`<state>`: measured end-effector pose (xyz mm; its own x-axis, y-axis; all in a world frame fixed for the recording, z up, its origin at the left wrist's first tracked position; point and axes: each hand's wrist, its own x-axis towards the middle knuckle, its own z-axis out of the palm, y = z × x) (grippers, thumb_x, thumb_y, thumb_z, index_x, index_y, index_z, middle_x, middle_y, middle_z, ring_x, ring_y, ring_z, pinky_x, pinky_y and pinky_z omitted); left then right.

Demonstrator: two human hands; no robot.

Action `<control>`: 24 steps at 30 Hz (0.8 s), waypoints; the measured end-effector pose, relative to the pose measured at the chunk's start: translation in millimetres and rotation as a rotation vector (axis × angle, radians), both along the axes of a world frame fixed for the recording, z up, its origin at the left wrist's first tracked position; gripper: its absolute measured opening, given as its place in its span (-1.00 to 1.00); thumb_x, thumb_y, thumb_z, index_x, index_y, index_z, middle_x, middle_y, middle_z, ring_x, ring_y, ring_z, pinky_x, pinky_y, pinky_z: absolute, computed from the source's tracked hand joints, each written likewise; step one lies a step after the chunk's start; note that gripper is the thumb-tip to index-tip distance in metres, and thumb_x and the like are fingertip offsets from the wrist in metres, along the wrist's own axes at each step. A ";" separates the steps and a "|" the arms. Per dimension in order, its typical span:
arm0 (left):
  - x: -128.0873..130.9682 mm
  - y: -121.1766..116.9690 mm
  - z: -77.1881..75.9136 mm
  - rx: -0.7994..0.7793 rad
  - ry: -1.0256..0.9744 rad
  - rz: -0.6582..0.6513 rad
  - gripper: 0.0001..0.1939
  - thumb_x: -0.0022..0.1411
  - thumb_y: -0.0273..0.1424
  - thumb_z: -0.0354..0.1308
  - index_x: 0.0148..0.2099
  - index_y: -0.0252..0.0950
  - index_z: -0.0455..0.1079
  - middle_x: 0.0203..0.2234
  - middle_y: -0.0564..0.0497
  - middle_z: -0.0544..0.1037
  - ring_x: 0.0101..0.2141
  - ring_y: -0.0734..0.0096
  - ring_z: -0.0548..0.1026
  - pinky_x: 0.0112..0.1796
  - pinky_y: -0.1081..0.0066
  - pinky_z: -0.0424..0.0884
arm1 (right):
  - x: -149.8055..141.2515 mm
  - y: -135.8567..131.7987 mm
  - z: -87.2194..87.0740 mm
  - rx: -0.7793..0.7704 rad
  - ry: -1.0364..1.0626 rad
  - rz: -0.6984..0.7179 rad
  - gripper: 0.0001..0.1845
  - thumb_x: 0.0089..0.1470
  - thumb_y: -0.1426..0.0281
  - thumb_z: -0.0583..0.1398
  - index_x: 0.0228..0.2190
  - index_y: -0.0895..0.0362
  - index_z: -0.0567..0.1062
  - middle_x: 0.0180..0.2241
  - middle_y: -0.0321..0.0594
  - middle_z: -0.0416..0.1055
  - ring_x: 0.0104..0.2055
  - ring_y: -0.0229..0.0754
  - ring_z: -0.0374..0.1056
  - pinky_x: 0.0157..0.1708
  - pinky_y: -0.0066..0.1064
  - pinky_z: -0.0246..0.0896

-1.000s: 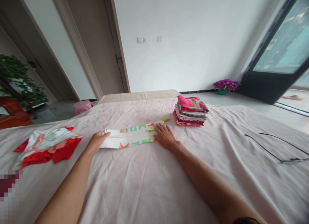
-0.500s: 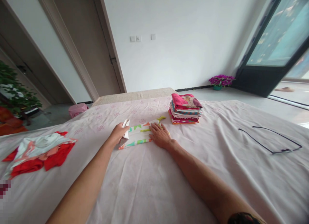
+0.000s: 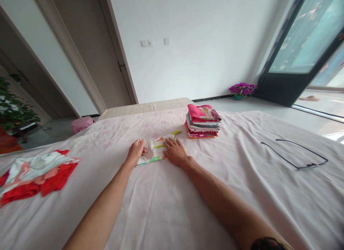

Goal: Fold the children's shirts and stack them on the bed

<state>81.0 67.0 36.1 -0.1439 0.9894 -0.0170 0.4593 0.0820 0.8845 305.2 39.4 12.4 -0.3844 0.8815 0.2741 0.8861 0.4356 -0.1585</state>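
A white garment (image 3: 156,159) with green, orange and yellow print lies flat on the sheet, partly folded. A yellow strip of it sticks out at its far right corner. At its left end, my left hand (image 3: 136,151) has its fingers curled on the turned-over white edge, low against the cloth. Spread flat, my right hand (image 3: 175,152) presses on the right part of the garment and hides some of it. Just beyond that hand stands a stack of folded clothes (image 3: 203,124), with a pink printed piece on top.
A crumpled red and white garment (image 3: 40,173) lies at the left. Black-framed glasses (image 3: 309,166) rest unfolded at the right. The pale sheet (image 3: 161,214) has wrinkles. Beyond the bed are a pink stool (image 3: 82,124) and a pot of purple flowers (image 3: 242,89).
My left hand has brought the raised white edge over and down to the right onto the garment. The right hand stays pressed in place. The whole view has shifted slightly.
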 end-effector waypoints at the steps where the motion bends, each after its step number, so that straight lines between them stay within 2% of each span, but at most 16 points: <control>1: -3.0 -0.6 0.4 0.040 0.038 0.013 -0.61 0.29 -0.18 0.02 0.02 -0.30 0.44 -0.25 -0.12 0.61 -0.32 0.29 0.58 -0.29 0.37 0.46 | -0.1 0.1 0.0 -0.003 0.002 0.001 -0.45 0.30 0.23 0.03 0.25 0.16 0.26 0.32 -0.06 0.14 0.38 0.02 -0.07 0.33 -0.05 -0.26; 3: -7.3 -1.8 -2.5 0.168 0.199 -0.011 -0.64 0.30 -0.28 0.00 0.07 -0.26 0.43 -0.07 -0.15 0.58 -0.08 0.22 0.54 -0.06 0.29 0.42 | -0.4 0.3 0.0 -0.006 0.005 0.003 -0.45 0.30 0.23 0.03 0.25 0.16 0.27 0.32 -0.05 0.14 0.38 0.03 -0.07 0.33 -0.05 -0.24; 5: -7.7 -3.2 -11.7 0.310 0.454 -0.113 -0.62 0.33 -0.33 -0.03 0.13 -0.25 0.41 0.09 -0.18 0.50 0.13 0.16 0.41 0.14 0.19 0.27 | -0.8 0.5 -0.3 -0.006 0.004 0.003 -0.45 0.30 0.23 0.04 0.25 0.16 0.26 0.32 -0.04 0.14 0.38 0.02 -0.07 0.33 -0.05 -0.24; 7: -4.5 -4.9 -25.3 0.399 0.710 -0.238 -0.56 0.37 -0.29 -0.05 0.22 -0.25 0.34 0.21 -0.20 0.40 0.24 0.10 0.27 0.23 0.07 0.11 | -1.1 0.9 -0.8 -0.003 -0.001 0.003 -0.44 0.30 0.24 0.05 0.25 0.15 0.26 0.32 -0.04 0.14 0.38 0.02 -0.07 0.33 -0.05 -0.25; 9: -0.2 -6.2 -38.7 0.400 0.858 -0.314 -0.48 0.38 -0.20 -0.03 0.32 -0.22 0.24 0.29 -0.19 0.29 0.31 0.04 0.16 0.27 -0.03 0.00 | -1.1 1.6 -1.4 -0.001 -0.006 0.001 -0.44 0.29 0.24 0.05 0.26 0.15 0.25 0.32 -0.04 0.14 0.38 0.02 -0.07 0.33 -0.03 -0.26; 12: 1.8 -5.3 -49.2 0.346 0.920 -0.376 -0.40 0.37 -0.13 -0.03 0.38 -0.20 0.13 0.35 -0.18 0.19 0.34 0.01 0.08 0.28 -0.05 -0.04 | -1.0 2.6 -2.5 -0.009 -0.011 -0.002 -0.43 0.30 0.23 0.05 0.27 0.14 0.24 0.33 -0.06 0.12 0.39 0.03 -0.08 0.33 -0.01 -0.25; 15: -6.0 -1.3 -46.0 0.353 0.828 -0.374 -0.45 0.37 -0.17 -0.03 0.34 -0.20 0.21 0.32 -0.15 0.24 0.34 0.03 0.09 0.27 0.01 0.00 | -2.2 2.2 -3.8 -0.019 -0.015 -0.008 -0.43 0.31 0.22 0.03 0.28 0.14 0.23 0.34 -0.07 0.11 0.39 0.04 -0.08 0.33 0.00 -0.24; 16: -11.0 0.2 -43.1 0.371 0.768 -0.314 -0.47 0.36 -0.21 -0.02 0.31 -0.23 0.26 0.29 -0.17 0.28 0.33 0.05 0.12 0.27 0.04 0.02 | -2.9 1.7 -4.0 -0.018 -0.013 -0.011 -0.42 0.31 0.21 0.03 0.28 0.13 0.22 0.34 -0.07 0.10 0.39 0.03 -0.08 0.33 0.00 -0.23; 18: -23.6 2.4 -36.5 0.356 0.578 -0.097 -0.49 0.31 -0.29 0.01 0.26 -0.31 0.31 0.22 -0.24 0.37 0.27 0.07 0.24 0.23 0.12 0.12 | -3.6 0.6 -3.5 0.001 -0.001 -0.020 -0.42 0.32 0.20 0.02 0.29 0.13 0.20 0.34 -0.07 0.10 0.39 0.02 -0.07 0.33 -0.02 -0.24; 20: -38.0 3.3 -30.8 0.236 0.322 0.106 -0.47 0.22 -0.32 0.09 0.22 -0.35 0.31 0.10 -0.28 0.47 0.15 0.07 0.39 0.11 0.19 0.29 | -1.4 0.8 -0.9 0.045 0.028 -0.045 -0.43 0.34 0.19 -0.01 0.29 0.11 0.21 0.33 -0.09 0.13 0.38 -0.01 -0.03 0.34 -0.07 -0.27; 21: -44.8 3.1 -28.5 0.166 0.212 0.158 -0.45 0.17 -0.32 0.14 0.20 -0.35 0.32 0.03 -0.27 0.52 0.07 0.07 0.46 0.03 0.22 0.36 | 1.6 1.7 1.3 0.076 0.049 -0.071 -0.45 0.35 0.19 -0.02 0.28 0.10 0.23 0.32 -0.10 0.17 0.37 -0.02 -0.01 0.34 -0.09 -0.27; 24: -58.7 0.8 -24.1 0.031 0.042 0.147 -0.51 0.05 -0.27 0.24 0.03 -0.34 0.41 -0.28 -0.14 0.62 -0.19 0.11 0.58 -0.25 0.33 0.45 | 17.7 7.7 9.6 0.170 0.127 -0.229 -0.50 0.38 0.21 -0.07 0.22 0.09 0.31 0.24 -0.09 0.29 0.30 -0.05 0.11 0.30 -0.14 -0.21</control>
<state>22.4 67.8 12.0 -0.2869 0.9577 0.0220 0.4810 0.1241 0.8679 323.0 47.1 22.0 -0.1341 0.8786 0.4584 0.9422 0.2564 -0.2157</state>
